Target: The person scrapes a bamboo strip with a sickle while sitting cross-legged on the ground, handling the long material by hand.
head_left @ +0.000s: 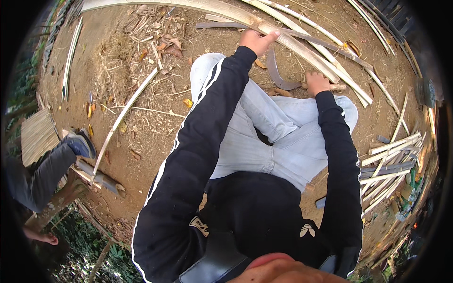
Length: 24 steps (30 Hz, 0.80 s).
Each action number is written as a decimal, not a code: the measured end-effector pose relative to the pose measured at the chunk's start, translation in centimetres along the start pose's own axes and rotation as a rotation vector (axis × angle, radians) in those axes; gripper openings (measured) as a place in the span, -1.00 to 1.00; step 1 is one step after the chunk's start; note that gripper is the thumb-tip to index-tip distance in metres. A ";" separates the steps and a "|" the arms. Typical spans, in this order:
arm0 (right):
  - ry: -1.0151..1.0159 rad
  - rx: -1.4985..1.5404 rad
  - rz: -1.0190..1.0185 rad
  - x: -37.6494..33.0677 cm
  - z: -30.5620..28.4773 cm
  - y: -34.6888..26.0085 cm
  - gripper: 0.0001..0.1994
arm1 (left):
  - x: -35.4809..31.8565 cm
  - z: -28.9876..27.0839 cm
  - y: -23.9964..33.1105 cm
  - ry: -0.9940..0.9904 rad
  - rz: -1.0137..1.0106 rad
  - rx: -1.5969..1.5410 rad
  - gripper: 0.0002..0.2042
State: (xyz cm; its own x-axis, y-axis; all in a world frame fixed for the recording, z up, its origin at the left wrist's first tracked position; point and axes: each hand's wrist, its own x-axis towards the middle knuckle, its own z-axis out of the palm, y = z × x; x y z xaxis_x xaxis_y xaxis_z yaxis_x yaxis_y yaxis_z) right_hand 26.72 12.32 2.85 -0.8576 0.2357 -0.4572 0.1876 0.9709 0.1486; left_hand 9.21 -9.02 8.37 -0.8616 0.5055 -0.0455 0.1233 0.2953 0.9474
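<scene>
At upper centre, with the left arm (pixel 203 113) stretched long, pinching a pale bamboo strip (pixel 231 14), slanted across the frame's top, between thumb and fingers of the left hand (pixel 257 43); farther right, below the strip, a curved knife (pixel 274 70), its handle (pixel 337 87) in the clenched right hand (pixel 317 84).
</scene>
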 end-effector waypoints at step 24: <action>0.091 -0.874 -0.035 2.5 3.0 -4.7 -0.65 | 0.1 -1.3 0.5 0.075 -0.132 -0.017 -0.61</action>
State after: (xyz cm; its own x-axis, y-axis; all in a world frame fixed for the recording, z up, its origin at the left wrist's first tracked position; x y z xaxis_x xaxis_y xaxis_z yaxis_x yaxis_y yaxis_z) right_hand 25.18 8.48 -1.61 -0.8980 0.1654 -0.4077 -0.2417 0.5890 0.7711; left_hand 8.54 -9.91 9.21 -0.9043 0.4008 -0.1469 -0.0015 0.3413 0.9400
